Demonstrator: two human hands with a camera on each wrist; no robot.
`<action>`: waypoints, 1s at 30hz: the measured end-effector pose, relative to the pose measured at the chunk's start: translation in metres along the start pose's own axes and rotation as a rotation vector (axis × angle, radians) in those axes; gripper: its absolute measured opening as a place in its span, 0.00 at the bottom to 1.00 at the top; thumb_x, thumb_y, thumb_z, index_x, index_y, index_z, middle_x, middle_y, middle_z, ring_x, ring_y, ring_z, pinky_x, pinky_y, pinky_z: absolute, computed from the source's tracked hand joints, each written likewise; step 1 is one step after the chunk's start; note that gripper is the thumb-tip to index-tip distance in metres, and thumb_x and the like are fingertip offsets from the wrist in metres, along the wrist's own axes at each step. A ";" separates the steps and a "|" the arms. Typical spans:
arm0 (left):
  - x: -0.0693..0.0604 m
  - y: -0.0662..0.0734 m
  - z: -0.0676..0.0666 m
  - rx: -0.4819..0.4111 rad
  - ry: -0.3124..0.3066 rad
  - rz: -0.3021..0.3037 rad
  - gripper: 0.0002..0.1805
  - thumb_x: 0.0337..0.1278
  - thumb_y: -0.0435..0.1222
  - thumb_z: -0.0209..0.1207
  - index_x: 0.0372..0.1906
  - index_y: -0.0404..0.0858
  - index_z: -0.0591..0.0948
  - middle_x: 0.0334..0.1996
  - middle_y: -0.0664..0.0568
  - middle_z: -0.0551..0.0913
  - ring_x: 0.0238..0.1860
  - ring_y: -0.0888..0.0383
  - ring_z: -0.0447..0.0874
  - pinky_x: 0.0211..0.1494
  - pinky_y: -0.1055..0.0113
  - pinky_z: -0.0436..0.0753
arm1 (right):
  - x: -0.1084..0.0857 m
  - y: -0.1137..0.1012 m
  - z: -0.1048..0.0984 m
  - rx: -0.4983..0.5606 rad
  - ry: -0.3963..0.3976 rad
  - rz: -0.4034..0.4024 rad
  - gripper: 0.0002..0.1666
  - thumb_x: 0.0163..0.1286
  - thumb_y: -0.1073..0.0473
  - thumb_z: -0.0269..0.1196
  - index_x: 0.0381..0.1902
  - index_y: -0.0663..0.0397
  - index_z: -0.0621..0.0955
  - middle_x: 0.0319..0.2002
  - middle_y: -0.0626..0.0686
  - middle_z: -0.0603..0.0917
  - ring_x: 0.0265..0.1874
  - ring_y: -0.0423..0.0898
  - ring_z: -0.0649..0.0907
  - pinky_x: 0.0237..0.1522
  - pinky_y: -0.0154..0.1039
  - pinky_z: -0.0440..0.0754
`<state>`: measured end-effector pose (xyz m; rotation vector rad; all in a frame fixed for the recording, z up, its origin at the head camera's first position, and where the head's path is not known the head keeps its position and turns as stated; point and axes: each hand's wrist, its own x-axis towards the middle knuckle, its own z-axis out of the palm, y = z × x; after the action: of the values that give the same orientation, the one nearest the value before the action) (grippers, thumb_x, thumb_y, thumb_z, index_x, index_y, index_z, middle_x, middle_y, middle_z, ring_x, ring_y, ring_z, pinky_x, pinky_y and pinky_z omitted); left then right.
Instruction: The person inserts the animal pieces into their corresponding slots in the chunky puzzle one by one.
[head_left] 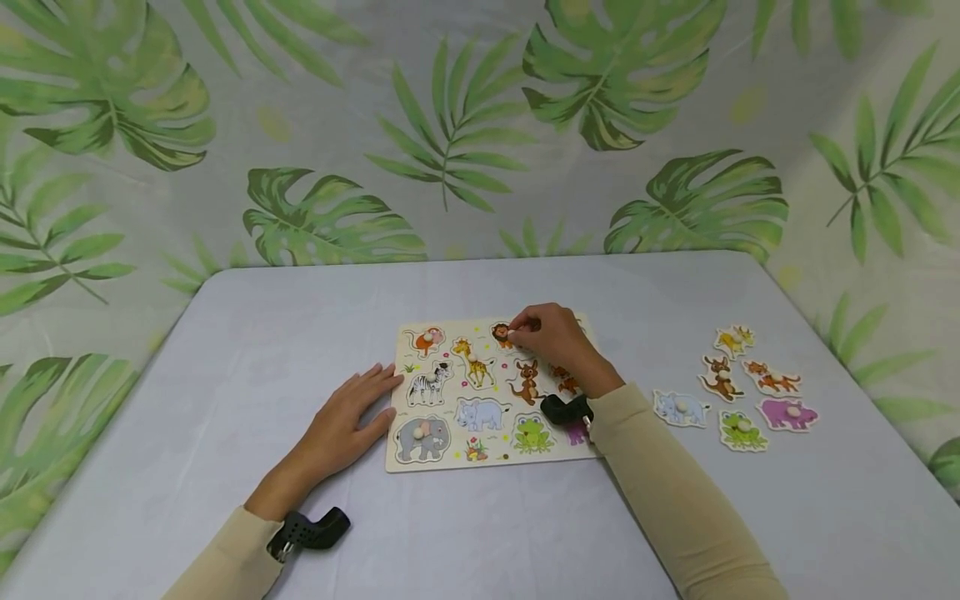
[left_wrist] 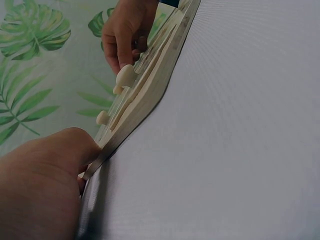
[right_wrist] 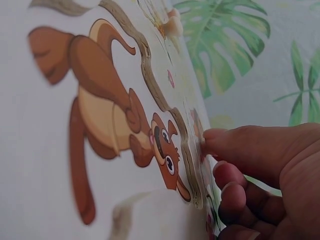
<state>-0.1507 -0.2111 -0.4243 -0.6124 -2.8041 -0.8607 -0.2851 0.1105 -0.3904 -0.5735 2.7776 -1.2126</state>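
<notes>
A wooden knob puzzle board with animal pictures lies on the table. My right hand is over its upper part, thumb and fingers pinching at the lion piece; the knob is hidden by the fingers. In the right wrist view the fingertips meet beyond the kangaroo picture. My left hand rests at the board's left edge with fingers extended, touching it. Knobbed monkey, giraffe, zebra and elephant pieces sit in the board.
Right of the board lie loose pieces: a yellow animal, kangaroo, tiger, rhino, frog and purple hippo. A white cloth covers the table; a leaf-print curtain hangs behind.
</notes>
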 end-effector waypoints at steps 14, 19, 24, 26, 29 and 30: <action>0.000 0.000 0.000 0.006 -0.003 -0.008 0.27 0.67 0.43 0.55 0.69 0.44 0.69 0.71 0.51 0.64 0.74 0.51 0.54 0.76 0.52 0.52 | -0.001 -0.001 -0.004 -0.001 -0.002 0.002 0.10 0.66 0.55 0.65 0.43 0.52 0.85 0.33 0.52 0.82 0.31 0.47 0.79 0.33 0.43 0.79; 0.000 0.000 0.000 0.004 0.001 0.002 0.27 0.67 0.43 0.56 0.69 0.43 0.70 0.71 0.50 0.64 0.74 0.49 0.55 0.76 0.51 0.52 | -0.002 -0.001 -0.008 0.000 0.001 0.005 0.11 0.66 0.54 0.65 0.43 0.52 0.85 0.33 0.51 0.81 0.32 0.47 0.80 0.33 0.43 0.80; 0.000 -0.001 0.000 0.005 0.006 0.003 0.27 0.67 0.42 0.55 0.69 0.44 0.69 0.71 0.50 0.64 0.74 0.49 0.55 0.76 0.51 0.52 | -0.001 -0.001 -0.012 0.014 -0.006 0.017 0.11 0.67 0.54 0.65 0.43 0.51 0.85 0.32 0.51 0.81 0.31 0.47 0.80 0.30 0.42 0.80; -0.001 -0.002 0.001 0.003 0.011 0.008 0.27 0.67 0.42 0.56 0.69 0.43 0.70 0.71 0.50 0.64 0.73 0.49 0.55 0.76 0.50 0.52 | -0.002 -0.001 -0.013 0.019 -0.009 0.030 0.11 0.67 0.54 0.65 0.44 0.51 0.85 0.33 0.51 0.81 0.31 0.48 0.79 0.29 0.42 0.80; -0.001 -0.002 0.001 0.001 0.023 0.021 0.27 0.67 0.42 0.56 0.69 0.42 0.70 0.71 0.49 0.65 0.73 0.47 0.56 0.75 0.49 0.53 | -0.003 -0.002 -0.017 0.010 0.003 0.039 0.12 0.67 0.54 0.65 0.44 0.52 0.85 0.34 0.51 0.80 0.32 0.48 0.79 0.29 0.41 0.80; -0.001 -0.002 0.001 0.001 0.026 0.025 0.27 0.66 0.41 0.56 0.69 0.42 0.70 0.71 0.48 0.65 0.73 0.47 0.56 0.75 0.49 0.53 | -0.003 -0.003 -0.018 0.005 0.009 0.034 0.12 0.67 0.54 0.64 0.45 0.53 0.85 0.34 0.52 0.80 0.32 0.48 0.79 0.29 0.41 0.80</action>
<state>-0.1509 -0.2118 -0.4262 -0.6304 -2.7679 -0.8567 -0.2848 0.1226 -0.3764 -0.5191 2.7787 -1.2175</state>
